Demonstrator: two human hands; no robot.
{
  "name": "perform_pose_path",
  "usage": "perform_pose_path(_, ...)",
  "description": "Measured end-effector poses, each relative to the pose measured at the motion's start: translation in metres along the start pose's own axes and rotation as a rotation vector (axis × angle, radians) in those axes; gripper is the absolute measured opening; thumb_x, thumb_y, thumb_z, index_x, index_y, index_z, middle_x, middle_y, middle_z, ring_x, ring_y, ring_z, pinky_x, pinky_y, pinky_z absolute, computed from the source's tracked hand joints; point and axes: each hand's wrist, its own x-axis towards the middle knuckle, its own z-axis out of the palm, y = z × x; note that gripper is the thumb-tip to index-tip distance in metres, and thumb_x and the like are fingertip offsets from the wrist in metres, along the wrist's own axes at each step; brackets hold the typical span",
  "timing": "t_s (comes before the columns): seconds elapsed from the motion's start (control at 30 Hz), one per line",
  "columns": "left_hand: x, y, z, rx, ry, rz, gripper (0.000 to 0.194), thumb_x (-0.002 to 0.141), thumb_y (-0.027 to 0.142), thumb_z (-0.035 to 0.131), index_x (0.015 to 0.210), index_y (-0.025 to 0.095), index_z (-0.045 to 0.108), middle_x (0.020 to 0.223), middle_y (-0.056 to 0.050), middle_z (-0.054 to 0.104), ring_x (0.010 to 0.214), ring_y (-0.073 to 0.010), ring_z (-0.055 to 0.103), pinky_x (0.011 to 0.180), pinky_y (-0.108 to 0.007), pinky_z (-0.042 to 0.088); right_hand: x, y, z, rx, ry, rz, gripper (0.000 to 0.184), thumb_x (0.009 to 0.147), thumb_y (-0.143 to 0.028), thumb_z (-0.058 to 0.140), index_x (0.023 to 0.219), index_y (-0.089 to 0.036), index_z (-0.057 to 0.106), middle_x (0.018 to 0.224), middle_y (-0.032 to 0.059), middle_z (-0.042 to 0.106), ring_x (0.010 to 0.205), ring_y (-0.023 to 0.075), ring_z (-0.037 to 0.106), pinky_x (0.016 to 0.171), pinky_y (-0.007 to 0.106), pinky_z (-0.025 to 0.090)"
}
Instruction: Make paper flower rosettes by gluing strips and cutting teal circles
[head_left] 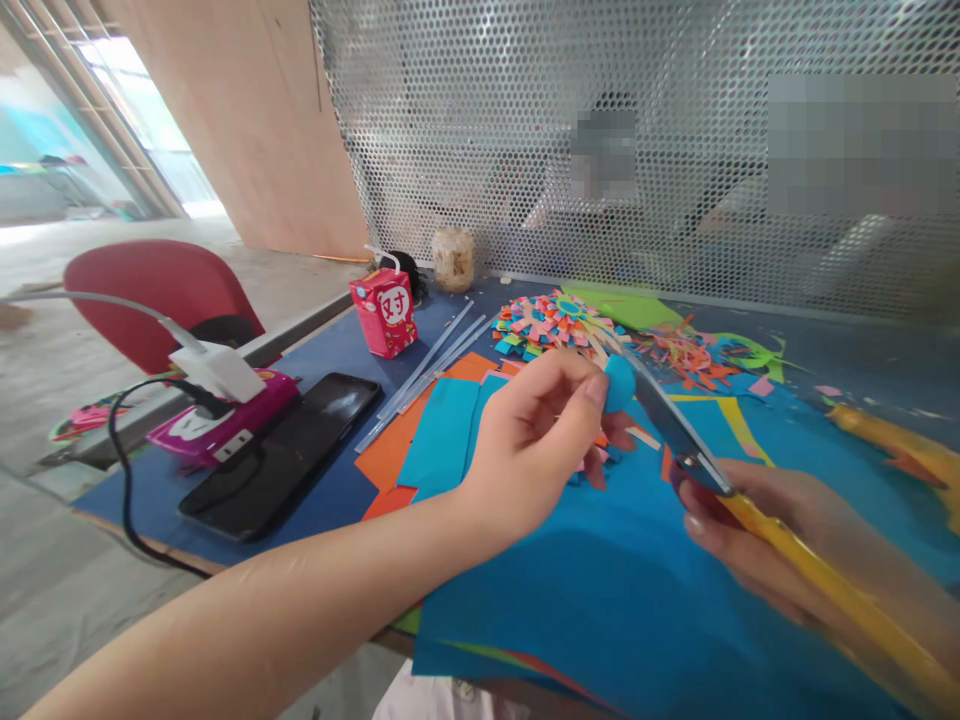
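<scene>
Between the thumb and fingers of my left hand [536, 430] is a small rounded piece of blue paper [619, 384]. My right hand [780, 530] grips a pair of scissors [686, 450] with yellow handles; the metal blades point up and left, beside the blue piece. Whether the blades touch the paper I cannot tell. Under both hands lie large blue paper sheets [570, 600]. Left of my left hand are blue paper strips [439, 430] on orange paper [382, 455]. Behind the hands sits a pile of fringed multicoloured paper flowers [551, 318].
A black phone [285, 450] and a magenta power strip [225, 415] with a white charger lie at left. Clear glue sticks [427, 370], a red drink box [384, 312], a jar [454, 260] and paper scraps [690, 355] stand or lie further back. A perforated metal panel [480, 120] borders the table.
</scene>
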Motion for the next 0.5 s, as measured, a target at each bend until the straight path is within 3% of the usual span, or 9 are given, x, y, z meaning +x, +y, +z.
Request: perform_pose_path(0.5, 0.0007, 0.0, 0.0011, -0.01, 0.004, 0.026, 0.012, 0.084, 0.023, 0.047, 0.073, 0.018, 0.048, 0.061, 0.003, 0.052, 0.054, -0.0108, 0.059, 0.035, -0.018, 0.045, -0.002, -0.0018, -0.0015, 0.005, -0.025, -0.006, 0.033, 0.058, -0.046, 0.059, 0.053, -0.022, 0.037, 0.048, -0.0076, 0.031, 0.035, 0.0038, 0.022, 0.03, 0.019, 0.015)
